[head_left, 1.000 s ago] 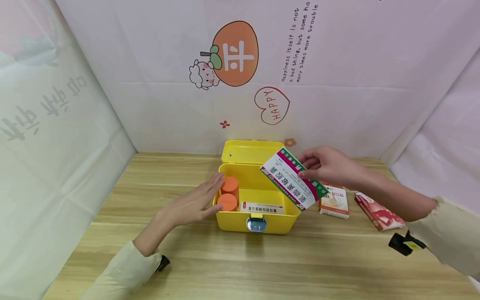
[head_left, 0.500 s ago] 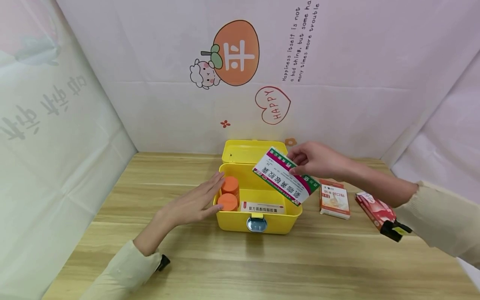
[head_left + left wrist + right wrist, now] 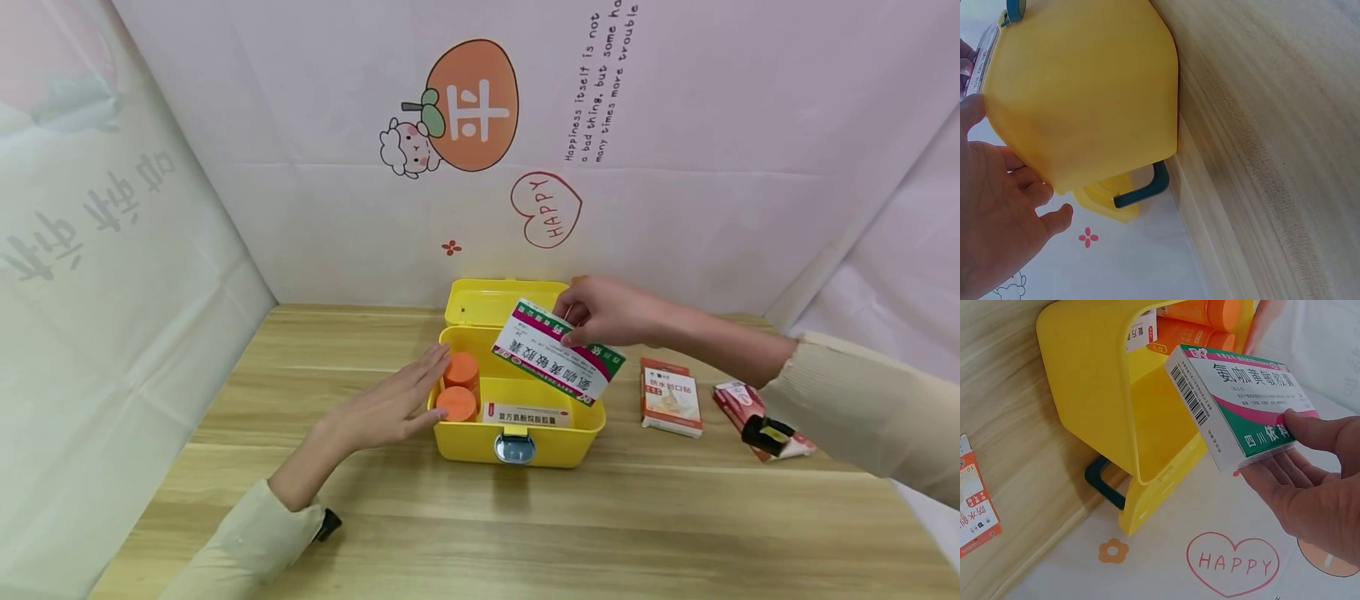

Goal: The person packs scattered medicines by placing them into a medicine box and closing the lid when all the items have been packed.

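My right hand (image 3: pixel 611 312) pinches a white, green and magenta medicine box (image 3: pixel 551 354) between thumb and fingers. It holds this box tilted above the open yellow case (image 3: pixel 558 450). In the right wrist view the medicine box (image 3: pixel 1244 400) shows its barcode end. My left hand (image 3: pixel 386 408) rests with extended fingers against the case's left rim; in the left wrist view its fingers touch the yellow wall (image 3: pixel 1085 94). Two orange-capped bottles (image 3: pixel 456 404) stand at the left inside the case. Beside them lies a white medicine box (image 3: pixel 527 415).
To the right of the case lies an orange and white bandage box (image 3: pixel 671 398) on the wooden table (image 3: pixel 525 533). Farther right, a red and white box (image 3: pixel 738 400) is partly covered by the right sleeve. A printed cloth (image 3: pixel 337 233) hangs behind. The case's lid (image 3: pixel 495 302) stands raised.
My right hand has moved left with the medicine box, bringing it from the case's right side to over its opening. The left hand and the case stay where they were.
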{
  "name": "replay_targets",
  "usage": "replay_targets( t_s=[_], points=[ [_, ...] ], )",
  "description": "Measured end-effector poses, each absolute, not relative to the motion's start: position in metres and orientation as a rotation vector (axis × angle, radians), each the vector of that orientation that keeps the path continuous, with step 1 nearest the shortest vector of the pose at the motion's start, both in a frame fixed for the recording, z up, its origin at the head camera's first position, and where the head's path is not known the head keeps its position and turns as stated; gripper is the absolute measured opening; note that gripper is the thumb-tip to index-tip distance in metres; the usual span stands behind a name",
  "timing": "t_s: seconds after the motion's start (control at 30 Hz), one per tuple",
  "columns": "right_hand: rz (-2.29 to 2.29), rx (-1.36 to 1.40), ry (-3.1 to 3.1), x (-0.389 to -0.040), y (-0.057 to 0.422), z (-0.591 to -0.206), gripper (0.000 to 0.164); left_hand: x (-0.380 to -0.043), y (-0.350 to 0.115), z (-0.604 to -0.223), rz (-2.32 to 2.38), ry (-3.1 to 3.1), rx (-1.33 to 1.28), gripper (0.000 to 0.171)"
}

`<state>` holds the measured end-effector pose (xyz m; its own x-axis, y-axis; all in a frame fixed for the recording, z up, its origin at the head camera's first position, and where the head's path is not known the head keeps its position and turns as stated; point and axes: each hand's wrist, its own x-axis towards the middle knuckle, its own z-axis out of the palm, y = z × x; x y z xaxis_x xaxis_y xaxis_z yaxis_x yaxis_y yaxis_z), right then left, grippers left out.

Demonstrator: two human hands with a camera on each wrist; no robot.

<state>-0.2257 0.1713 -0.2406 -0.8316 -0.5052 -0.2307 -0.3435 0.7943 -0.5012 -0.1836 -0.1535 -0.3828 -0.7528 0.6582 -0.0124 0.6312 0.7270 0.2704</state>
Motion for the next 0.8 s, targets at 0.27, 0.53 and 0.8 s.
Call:
replay_targets(
  t_s=[0.27, 0.53, 0.8],
  points=[
    [-0.604, -0.675, 2.586, -0.234, 0.164, -0.248, 0.020, -0.185, -0.153, -0.383, 0.394, 2.818, 1.061, 0.080],
    [-0.595, -0.680, 2.549, -0.239, 0.159, -0.254, 0.018, -0.185, -0.153, -0.384, 0.384, 2.826, 1.054, 0.080],
    [-0.569, -0.653, 2.511, -0.244, 0.154, -0.266, 0.018, -0.184, -0.154, -0.384, 0.385, 2.825, 1.060, 0.081]
  ],
)
